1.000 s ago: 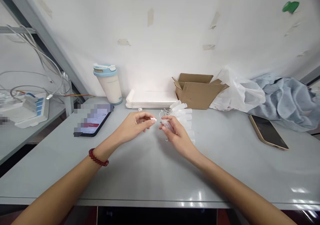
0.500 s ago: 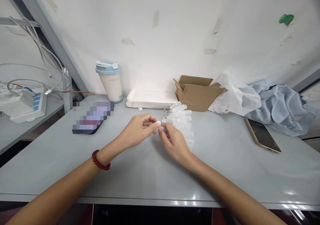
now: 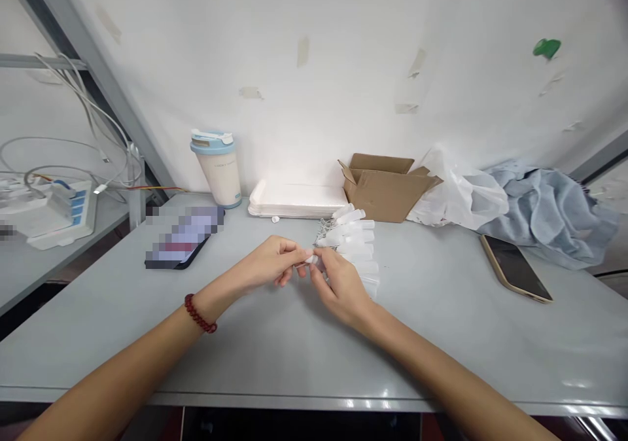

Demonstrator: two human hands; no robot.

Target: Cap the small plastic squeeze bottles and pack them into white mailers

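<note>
My left hand (image 3: 277,262) and my right hand (image 3: 341,284) meet above the middle of the table. Between their fingertips is a small white plastic piece (image 3: 311,258), pinched from both sides; fingers cover most of it, so its kind is unclear. Just behind and beside my right hand lies a row of small translucent white plastic tubes (image 3: 360,237), several of them fanned out. Thin metal chains (image 3: 324,228) show at their left ends. A tiny white cap-like piece (image 3: 275,219) rests by the front edge of a stack of white padded envelopes (image 3: 299,199).
At the back left stands a cup with a blue lid (image 3: 218,169). One phone (image 3: 184,239) lies left, another phone (image 3: 516,269) right. Along the wall are an open cardboard box (image 3: 380,194), a plastic bag (image 3: 454,189) and blue cloth (image 3: 549,212). A power strip (image 3: 73,212) sits far left.
The fingers of my left hand have shifted around the small white piece, and its lower fingers now hang further below. Both hands stay together; the whole view has tilted slightly.
</note>
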